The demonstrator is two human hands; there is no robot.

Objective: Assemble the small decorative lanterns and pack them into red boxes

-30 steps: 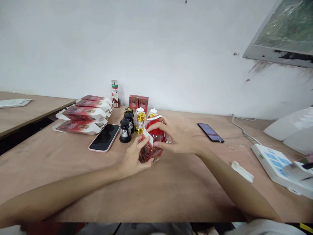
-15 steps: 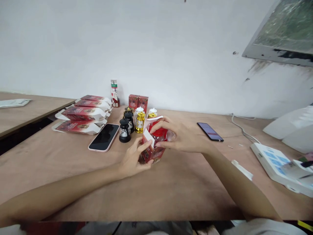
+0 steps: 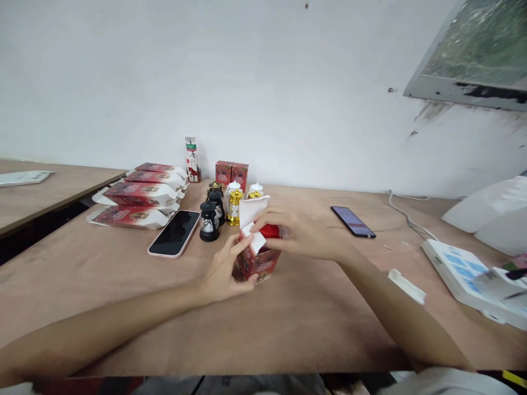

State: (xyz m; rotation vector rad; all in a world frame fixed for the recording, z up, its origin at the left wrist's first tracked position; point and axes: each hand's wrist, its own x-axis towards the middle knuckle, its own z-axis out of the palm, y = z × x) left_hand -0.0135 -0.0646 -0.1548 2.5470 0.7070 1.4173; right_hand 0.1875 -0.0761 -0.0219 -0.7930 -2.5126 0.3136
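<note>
A small red printed box [image 3: 259, 262] stands upright on the wooden table [image 3: 288, 318], its white top flaps [image 3: 252, 211] open. My left hand [image 3: 224, 269] is wrapped round the box's left side and steadies it. My right hand [image 3: 302, 233] pinches a red-topped little lantern [image 3: 270, 231] that sits low inside the box's open mouth; only its red cap shows. Just behind stand several small lanterns, black [image 3: 209, 222] and gold [image 3: 234, 207].
A pink-cased phone [image 3: 175, 233] lies face up at the left, a dark phone [image 3: 353, 221] at the right. Flat red-and-white cartons [image 3: 138, 200] are stacked at back left, two closed red boxes [image 3: 231, 174] and a small bottle [image 3: 191, 159] by the wall. White cases [image 3: 465, 274] and a cable [image 3: 407, 216] lie right.
My right hand has pushed the red-topped lantern down into the box; it stood higher above the opening before. The left hand stays on the box's side. The view shifted slightly.
</note>
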